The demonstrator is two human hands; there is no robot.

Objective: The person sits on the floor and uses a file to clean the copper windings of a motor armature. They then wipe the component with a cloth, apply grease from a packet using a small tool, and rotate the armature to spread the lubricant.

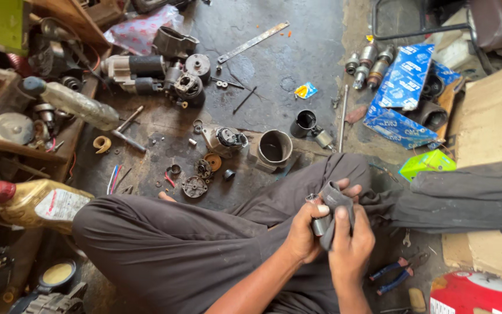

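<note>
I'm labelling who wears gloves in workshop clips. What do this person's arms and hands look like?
Both hands, left hand and right hand, are bare: no gloves, rings, or watch visible. The forearms are bare too, with no sleeve in view. The fingernails look short, and the fingers look smudged with grime.

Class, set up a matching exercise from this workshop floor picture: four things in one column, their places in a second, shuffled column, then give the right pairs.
Things:
1. small metal cylinder wrapped in grey cloth
2. yellow oil bottle with red cap
3. blue-handled pliers
4. long flat metal strip

Places:
A. top centre of the floor
B. floor by the person's right hand
C. held between both hands, left hand included
D. far left, lying on its side

Pairs: 1-C, 2-D, 3-B, 4-A
</note>
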